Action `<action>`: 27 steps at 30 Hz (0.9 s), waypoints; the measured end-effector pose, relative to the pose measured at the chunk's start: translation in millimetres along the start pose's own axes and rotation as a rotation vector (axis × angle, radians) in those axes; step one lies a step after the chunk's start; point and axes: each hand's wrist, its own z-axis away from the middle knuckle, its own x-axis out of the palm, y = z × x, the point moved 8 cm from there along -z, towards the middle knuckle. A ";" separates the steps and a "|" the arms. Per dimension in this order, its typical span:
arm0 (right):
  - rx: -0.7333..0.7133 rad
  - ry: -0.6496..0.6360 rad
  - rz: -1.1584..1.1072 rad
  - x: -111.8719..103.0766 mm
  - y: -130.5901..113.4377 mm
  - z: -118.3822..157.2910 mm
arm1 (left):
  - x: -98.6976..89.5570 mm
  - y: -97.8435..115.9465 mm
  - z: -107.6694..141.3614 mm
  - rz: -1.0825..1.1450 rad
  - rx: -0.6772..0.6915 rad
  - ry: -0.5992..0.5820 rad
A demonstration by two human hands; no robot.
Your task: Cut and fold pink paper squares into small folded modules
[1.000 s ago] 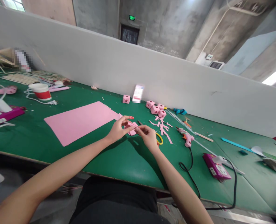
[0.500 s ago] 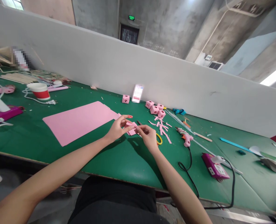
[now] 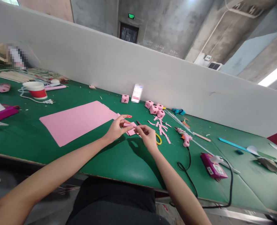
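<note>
Between my two hands is a small strip of pink paper [image 3: 130, 125], pinched at its ends. My left hand [image 3: 118, 128] grips it with thumb and fingers, a fingertip with a red decorated nail raised. My right hand [image 3: 148, 136] pinches the other end, fingers closed. Below the strip lie more small pink paper pieces [image 3: 131, 132], partly covered by my fingers. Scissors with yellow handles [image 3: 159, 139] rest partly hidden behind my right hand. A large pink paper sheet [image 3: 78, 122] lies flat to the left of my left hand.
Several folded pink paper cubes [image 3: 153, 109] and pink scraps [image 3: 161, 128] lie beyond my right hand. To the right are a pink glue gun [image 3: 187, 139] with a black cord and a purple power strip [image 3: 213, 166]. A red-and-white paper cup [image 3: 36, 90] stands at left.
The view has shifted slightly, so everything sits a little further left. Both hands keep nearly the same pinch on the pink paper strip.
</note>
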 end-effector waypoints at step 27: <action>-0.060 0.008 0.122 1.6 -12.5 1.1 | 5.5 1.2 2.0 0.062 -0.040 -0.056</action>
